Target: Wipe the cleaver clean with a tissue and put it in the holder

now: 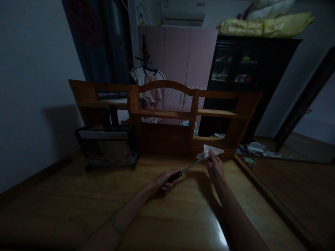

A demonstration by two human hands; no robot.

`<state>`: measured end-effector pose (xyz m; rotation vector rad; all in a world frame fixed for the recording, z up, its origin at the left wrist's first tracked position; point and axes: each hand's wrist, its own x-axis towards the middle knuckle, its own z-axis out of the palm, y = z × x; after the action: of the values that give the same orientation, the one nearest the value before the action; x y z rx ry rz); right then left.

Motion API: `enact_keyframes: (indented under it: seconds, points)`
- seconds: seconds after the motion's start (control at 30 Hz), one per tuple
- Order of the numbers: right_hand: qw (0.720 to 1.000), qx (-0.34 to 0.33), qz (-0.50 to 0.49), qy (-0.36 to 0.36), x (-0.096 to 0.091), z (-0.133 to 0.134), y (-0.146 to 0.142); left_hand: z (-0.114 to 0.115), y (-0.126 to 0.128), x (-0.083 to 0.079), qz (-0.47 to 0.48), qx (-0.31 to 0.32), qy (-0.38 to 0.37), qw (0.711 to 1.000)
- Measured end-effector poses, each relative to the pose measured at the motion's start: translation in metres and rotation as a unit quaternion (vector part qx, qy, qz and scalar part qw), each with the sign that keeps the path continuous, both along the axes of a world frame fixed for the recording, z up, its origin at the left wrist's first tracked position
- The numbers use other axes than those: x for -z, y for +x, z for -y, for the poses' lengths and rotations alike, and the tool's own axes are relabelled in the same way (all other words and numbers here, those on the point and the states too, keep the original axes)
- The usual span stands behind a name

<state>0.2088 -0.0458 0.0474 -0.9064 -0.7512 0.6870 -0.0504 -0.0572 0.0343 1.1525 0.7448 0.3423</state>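
Observation:
My left hand (167, 181) is closed round the black handle of a knife (188, 168), whose thin blade points up and to the right. My right hand (215, 166) pinches a crumpled white tissue (209, 152) against the tip of the blade. Both hands hover just above a wooden desk (110, 205), in front of its shelf unit. A thin bracelet sits on my left wrist.
A wooden shelf hutch (167, 115) stands at the back of the desk. A black mesh tray (107, 146) sits at its left. Behind are a pink wardrobe (183, 55), a dark cabinet (243, 73) with bedding on top, and hanging clothes. The desk's right edge drops to the floor.

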Motion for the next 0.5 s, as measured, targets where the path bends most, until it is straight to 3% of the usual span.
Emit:
enact_keyframes:
  seconds: [0.1,0.27,0.4,0.5]
  points:
    - [0.999,-0.020,-0.023,-0.012,0.000,0.002,-0.005,-0.001,-0.002,0.002,0.006,-0.002,0.006,1.000]
    - [0.991,-0.126,-0.033,-0.037,0.001,0.008,-0.033,-0.009,-0.002,0.008,0.004,-0.001,-0.028,1.000]
    - [0.971,-0.238,0.016,-0.028,0.007,0.014,-0.060,-0.011,-0.003,0.010,0.019,-0.028,-0.034,0.999]
    - [0.958,-0.277,0.067,-0.021,0.012,0.018,-0.074,-0.010,-0.004,0.011,0.043,-0.043,-0.037,0.997]
